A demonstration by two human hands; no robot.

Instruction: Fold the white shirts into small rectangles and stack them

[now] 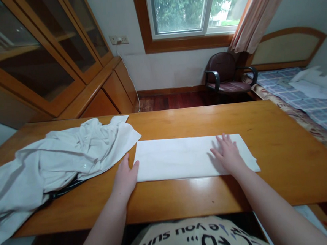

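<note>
A white cloth (175, 159), folded into a long flat rectangle, lies across the middle of the wooden table in front of me. My left hand (126, 176) is at its left end, thumb and fingers apart, the thumb by the cloth's edge. On the right part of the cloth rests my right hand (228, 153), palm down with the fingers spread. Neither hand grips anything. To the left of my left hand sits a crumpled white garment (66, 157), with a small button and something black showing from under it.
The wooden table (293, 164) spans the view. Glass-door cabinets (50, 44) stand at the left. Beyond the table are a dark office chair (226, 75), a window (182, 10) and a pink curtain (262, 11). A bed (289, 88) with a checked cover is at the right.
</note>
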